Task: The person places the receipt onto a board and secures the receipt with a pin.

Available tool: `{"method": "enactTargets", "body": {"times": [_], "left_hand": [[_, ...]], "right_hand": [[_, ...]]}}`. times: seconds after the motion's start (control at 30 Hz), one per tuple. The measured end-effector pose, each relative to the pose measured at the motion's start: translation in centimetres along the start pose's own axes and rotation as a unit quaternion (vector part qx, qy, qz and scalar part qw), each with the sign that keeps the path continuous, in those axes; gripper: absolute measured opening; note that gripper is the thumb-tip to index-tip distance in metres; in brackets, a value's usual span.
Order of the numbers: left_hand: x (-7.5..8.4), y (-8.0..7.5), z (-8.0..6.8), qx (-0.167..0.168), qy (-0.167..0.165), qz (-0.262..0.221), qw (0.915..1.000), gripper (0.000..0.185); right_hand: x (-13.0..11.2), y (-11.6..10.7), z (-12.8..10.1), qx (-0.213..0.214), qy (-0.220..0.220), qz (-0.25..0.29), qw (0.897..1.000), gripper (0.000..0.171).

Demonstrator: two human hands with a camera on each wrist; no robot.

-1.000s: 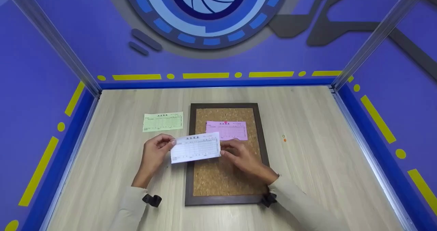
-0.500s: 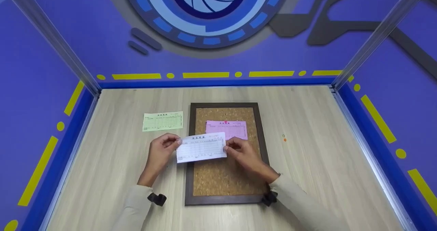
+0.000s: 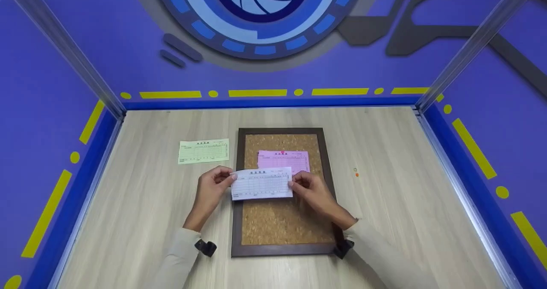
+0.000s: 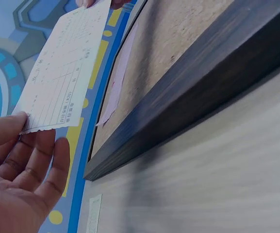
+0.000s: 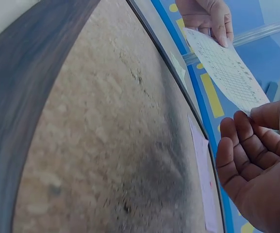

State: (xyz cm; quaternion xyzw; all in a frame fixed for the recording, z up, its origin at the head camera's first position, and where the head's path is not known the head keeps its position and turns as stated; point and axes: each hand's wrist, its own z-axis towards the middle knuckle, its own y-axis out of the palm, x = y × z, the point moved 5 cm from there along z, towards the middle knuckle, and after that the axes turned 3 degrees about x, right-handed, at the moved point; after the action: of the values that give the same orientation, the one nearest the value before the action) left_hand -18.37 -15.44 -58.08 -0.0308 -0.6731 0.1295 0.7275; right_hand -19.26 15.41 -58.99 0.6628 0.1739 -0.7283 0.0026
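Note:
A white printed form slip (image 3: 261, 184) is stretched between my two hands, held above the corkboard (image 3: 286, 222) in its dark wooden frame. My left hand (image 3: 210, 190) pinches the slip's left edge between thumb and fingers. At the opposite edge, my right hand (image 3: 315, 195) pinches it the same way. Both wrist views show the slip (image 4: 62, 68) raised clear of the cork. Behind it, a pink form slip (image 3: 277, 158) lies on the board with a red pushpin (image 3: 282, 152) at its top; the white slip hides its lower part.
A green form slip (image 3: 204, 151) lies on the wooden table (image 3: 406, 220), left of the board. Two tiny items, one of them an orange piece (image 3: 357, 175), sit to the board's right. Blue patterned walls (image 3: 273, 77) enclose the back and sides.
Both hands have moved to the right with the white slip, the left hand farther. The slip has turned from slanted to nearly level and now covers more of the pink slip.

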Motion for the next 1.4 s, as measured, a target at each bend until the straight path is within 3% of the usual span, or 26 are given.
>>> {"method": "enactTargets", "body": {"times": [0.3, 0.5, 1.03, 1.4], "left_hand": [[-0.2, 1.9, 0.3, -0.01, 0.022, 0.012, 0.9996, 0.005], [-0.3, 2.9, 0.4, -0.023, 0.015, 0.009, 0.9996, 0.004], [-0.6, 4.5, 0.5, -0.041, -0.006, 0.021, 0.9989, 0.005], [-0.8, 5.3, 0.9, -0.036, 0.006, 0.042, 0.9984, 0.004]], "right_hand": [[1.1, -1.6, -0.4, 0.017, 0.013, -0.034, 0.999, 0.005], [1.9, -2.2, -0.7, 0.019, 0.034, -0.029, 0.999, 0.007], [2.9, -3.2, -1.2, 0.023, 0.054, -0.043, 0.997, 0.008], [3.3, -3.6, -1.4, 0.028, 0.056, -0.048, 0.997, 0.007]]}}
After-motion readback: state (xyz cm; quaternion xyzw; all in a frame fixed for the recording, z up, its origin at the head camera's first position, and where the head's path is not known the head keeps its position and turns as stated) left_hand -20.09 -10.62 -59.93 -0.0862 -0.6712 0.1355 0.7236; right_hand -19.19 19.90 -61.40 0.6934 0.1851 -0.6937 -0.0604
